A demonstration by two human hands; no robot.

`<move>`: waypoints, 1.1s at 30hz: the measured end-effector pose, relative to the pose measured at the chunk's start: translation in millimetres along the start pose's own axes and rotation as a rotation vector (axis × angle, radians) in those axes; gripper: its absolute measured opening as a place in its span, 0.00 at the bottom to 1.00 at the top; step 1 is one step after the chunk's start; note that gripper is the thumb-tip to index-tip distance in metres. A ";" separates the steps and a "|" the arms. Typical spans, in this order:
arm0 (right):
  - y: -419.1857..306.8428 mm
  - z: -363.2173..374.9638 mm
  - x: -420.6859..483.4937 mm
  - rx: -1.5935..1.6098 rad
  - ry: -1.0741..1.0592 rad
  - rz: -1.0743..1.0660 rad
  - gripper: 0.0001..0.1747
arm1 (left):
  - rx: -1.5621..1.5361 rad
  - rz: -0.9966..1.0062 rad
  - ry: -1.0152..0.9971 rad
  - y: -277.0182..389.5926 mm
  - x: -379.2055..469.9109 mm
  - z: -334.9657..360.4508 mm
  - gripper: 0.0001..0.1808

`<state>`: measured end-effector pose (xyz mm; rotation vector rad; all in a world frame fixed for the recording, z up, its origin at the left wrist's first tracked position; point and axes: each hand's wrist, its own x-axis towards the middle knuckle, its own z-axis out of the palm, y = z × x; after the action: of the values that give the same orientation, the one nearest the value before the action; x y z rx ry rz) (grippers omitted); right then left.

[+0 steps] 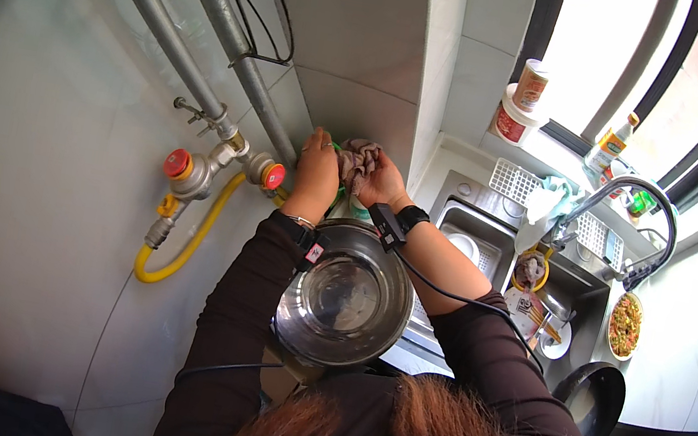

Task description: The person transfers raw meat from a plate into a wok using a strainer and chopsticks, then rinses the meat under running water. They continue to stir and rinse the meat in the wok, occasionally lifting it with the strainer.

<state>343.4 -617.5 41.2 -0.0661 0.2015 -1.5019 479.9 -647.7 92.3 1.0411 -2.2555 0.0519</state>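
Note:
A crumpled greyish-brown cloth [359, 163] is bunched between my hands, near the corner of the tiled wall. My right hand [385, 182] grips its right side, the palm partly turned up. Beside the cloth's left edge is my left hand [318, 168], seen from the back with a ring on one finger. Its fingertips are partly hidden, so its hold cannot be made out. Green edges of some object [340, 194] show between the hands, mostly covered. Under my forearms stands a large shiny stainless steel pot [343, 297].
To the left run metal pipes [168, 14], valves with red caps [179, 163] and a yellow gas hose [202, 228]. On the right, a double steel sink [590, 307] holds dishes below a curved faucet [661, 194]. A bowl of chopped food [624, 325] and a black pan [592, 401] stand beyond.

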 end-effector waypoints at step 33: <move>-127.3 -118.8 -815.6 -1.737 1.519 -0.246 0.28 | -0.917 1.131 -1.458 678.4 -251.3 35.9 0.08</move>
<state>152.1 194.1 20.9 -0.3173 2.6940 -0.8557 109.5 -25.6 71.2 -1.1385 -3.0417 -1.4859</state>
